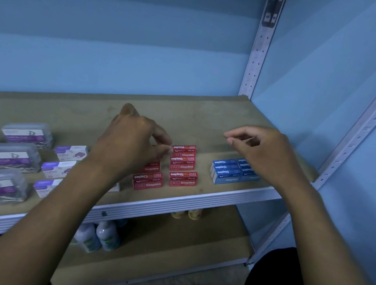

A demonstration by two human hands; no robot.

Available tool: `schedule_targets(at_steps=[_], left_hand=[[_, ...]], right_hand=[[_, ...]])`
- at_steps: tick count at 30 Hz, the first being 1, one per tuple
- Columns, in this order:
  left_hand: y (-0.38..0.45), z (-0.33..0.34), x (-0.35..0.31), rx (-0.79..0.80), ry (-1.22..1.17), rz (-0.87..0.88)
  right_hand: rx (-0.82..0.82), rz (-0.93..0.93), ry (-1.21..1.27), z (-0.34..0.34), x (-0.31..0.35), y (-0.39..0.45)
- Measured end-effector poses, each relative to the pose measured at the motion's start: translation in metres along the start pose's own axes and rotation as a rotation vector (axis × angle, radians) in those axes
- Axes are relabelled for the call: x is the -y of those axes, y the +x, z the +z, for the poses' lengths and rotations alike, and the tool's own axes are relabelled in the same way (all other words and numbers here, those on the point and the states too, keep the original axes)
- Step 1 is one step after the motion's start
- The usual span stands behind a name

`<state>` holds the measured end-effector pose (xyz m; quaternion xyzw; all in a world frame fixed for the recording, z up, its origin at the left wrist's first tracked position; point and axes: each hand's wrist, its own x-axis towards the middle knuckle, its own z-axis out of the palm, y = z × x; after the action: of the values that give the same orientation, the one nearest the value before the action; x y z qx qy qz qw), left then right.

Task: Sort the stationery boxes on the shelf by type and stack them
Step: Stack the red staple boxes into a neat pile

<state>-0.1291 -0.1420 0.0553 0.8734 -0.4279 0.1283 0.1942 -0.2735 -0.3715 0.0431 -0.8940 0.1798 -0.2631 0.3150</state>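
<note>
Reaching over the dull brown fibreboard shelf (210,118), the person has both hands above the small cardboard boxes. The left hand (130,140) hovers by the red staple boxes (182,163), fingers curled, fingertips close to the upper-left corner of the two-high stack; whether they actually touch it I cannot tell, and nothing is clearly held. More red boxes lie flat in front, one (182,179) single, others partly under the wrist. The right hand (260,149) hangs above the blue staple boxes (229,171), thumb and forefinger nearly meeting, loosely curled, holding nothing visible. The blue boxes sit packed together as a tidy block near the shelf's ribbed white metal edge (222,198). Farther left lie purple-and-white cardboard boxes (71,152) and clear plastic tubs (26,134) of clips with purple labels. Perforated white steel uprights (255,61) frame the unit; rounded bottles (107,233) stand on the lower shelf.
</note>
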Motion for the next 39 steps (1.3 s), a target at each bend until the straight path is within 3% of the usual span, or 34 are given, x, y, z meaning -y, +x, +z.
schedule_targets(at_steps=[11,39], left_hand=[[-0.019,-0.018,0.023,0.136,0.073,-0.042],[-0.030,-0.030,0.010,0.134,0.075,-0.044]], right_hand=[[0.315,-0.100,-0.115,0.044,0.043,0.005],[0.318,-0.084,-0.168,0.037,0.050,-0.006]])
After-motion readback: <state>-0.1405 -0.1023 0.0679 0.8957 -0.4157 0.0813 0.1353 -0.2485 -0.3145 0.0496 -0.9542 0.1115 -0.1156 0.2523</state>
